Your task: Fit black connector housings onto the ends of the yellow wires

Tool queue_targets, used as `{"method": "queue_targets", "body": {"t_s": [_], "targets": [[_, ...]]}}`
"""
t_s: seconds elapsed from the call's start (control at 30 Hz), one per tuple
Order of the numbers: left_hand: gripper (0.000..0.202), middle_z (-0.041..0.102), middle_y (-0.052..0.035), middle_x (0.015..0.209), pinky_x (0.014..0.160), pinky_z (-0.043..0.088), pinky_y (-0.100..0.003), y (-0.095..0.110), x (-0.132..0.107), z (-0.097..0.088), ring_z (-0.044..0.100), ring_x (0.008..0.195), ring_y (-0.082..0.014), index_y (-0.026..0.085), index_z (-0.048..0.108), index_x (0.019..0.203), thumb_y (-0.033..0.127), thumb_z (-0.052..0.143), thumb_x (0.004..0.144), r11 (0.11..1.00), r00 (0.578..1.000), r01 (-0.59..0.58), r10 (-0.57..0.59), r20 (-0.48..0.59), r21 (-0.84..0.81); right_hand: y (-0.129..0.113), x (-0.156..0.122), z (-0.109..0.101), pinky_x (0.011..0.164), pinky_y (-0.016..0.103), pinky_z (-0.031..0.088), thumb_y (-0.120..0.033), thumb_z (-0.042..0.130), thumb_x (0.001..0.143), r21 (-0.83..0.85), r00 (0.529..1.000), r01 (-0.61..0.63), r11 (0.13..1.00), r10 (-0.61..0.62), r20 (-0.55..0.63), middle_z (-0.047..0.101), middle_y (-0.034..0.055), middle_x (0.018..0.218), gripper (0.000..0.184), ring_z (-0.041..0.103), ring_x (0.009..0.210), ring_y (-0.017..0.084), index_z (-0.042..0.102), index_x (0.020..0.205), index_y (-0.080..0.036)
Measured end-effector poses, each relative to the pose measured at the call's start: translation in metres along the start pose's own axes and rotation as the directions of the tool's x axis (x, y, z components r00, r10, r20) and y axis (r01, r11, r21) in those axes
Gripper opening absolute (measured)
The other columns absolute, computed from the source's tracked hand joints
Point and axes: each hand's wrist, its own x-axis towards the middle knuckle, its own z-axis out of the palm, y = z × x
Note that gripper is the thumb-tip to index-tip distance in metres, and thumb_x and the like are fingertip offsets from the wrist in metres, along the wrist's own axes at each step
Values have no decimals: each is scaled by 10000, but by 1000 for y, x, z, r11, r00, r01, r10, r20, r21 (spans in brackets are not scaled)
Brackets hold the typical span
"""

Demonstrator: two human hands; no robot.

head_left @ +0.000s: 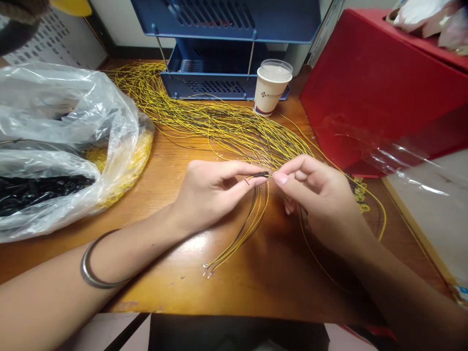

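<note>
Between the thumb and index finger of my left hand [215, 187] is a small black connector [261, 174] with short wire ends poking out at its left. My right hand [318, 195] pinches a thin yellow wire just to the right of the connector. Below, a few yellow and black wires [252, 226] hang down and end in small metal terminals [207, 271] above the wooden table [164, 292]. Behind both hands a long bundle of yellow and black wires [219, 119] stretches across the table.
On the left lies a clear plastic bag [124, 112] with black and yellow parts inside. At the back are a blue tray rack [226, 24] and a paper cup [271, 90]. A red box [369, 83] stands right, near small yellow rings [361, 194].
</note>
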Motion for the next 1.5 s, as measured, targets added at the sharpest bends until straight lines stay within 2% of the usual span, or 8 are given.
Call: {"method": "queue_targets", "body": {"t_s": [0.13,0.33,0.57,0.73,0.9,1.2,1.5], "targets": [[115,785,19,762,482,446,-150,0,0,0,604,481,-53,211,791,931,251,745,834,1000,1000,4,-4,-9,17,-2,-1,0,434,230,307,-212,642,880,-41,999,20,999,-22,-44,502,-42,541,160,437,460,82,565,741,-200],[99,789,27,777,523,486,-141,1,1,-1,633,502,-55,215,785,916,208,743,827,999,998,-54,54,25,-4,-2,-2,2,430,226,289,-221,650,881,-50,998,60,997,-59,13,505,-43,551,149,430,474,77,583,751,-193],[104,798,18,871,627,568,-182,-2,0,2,736,676,-115,232,784,915,293,732,849,997,996,67,-66,-54,24,0,-1,0,445,230,305,-230,643,880,-37,1000,23,999,-23,2,482,-49,537,150,419,466,78,582,747,-196],[107,797,11,828,580,534,-155,-1,1,0,719,626,-97,212,783,924,265,735,844,999,1000,-8,9,-8,41,1,-2,-2,439,228,299,-235,630,893,3,1000,15,1000,-15,8,481,-56,545,174,390,448,69,564,736,-198],[125,795,11,816,524,495,-154,0,1,-2,690,569,-86,224,785,950,265,731,845,997,999,-43,41,22,57,3,-3,-1,451,225,305,-242,640,888,-43,997,62,997,-60,51,472,-46,542,155,421,485,83,598,748,-192],[144,799,-11,878,578,526,-151,0,1,0,724,637,-100,199,794,968,239,726,847,999,1000,-24,24,17,31,0,-5,0,398,247,274,-254,647,889,-82,994,80,993,-86,-74,459,-35,537,157,391,444,89,598,742,-227],[134,798,-7,908,670,579,-168,0,1,0,753,706,-126,201,794,956,216,721,845,1000,1000,-11,11,17,15,0,-6,0,383,257,258,-272,658,898,-90,987,101,991,-111,-115,465,-29,524,195,391,431,91,583,721,-238]]}}
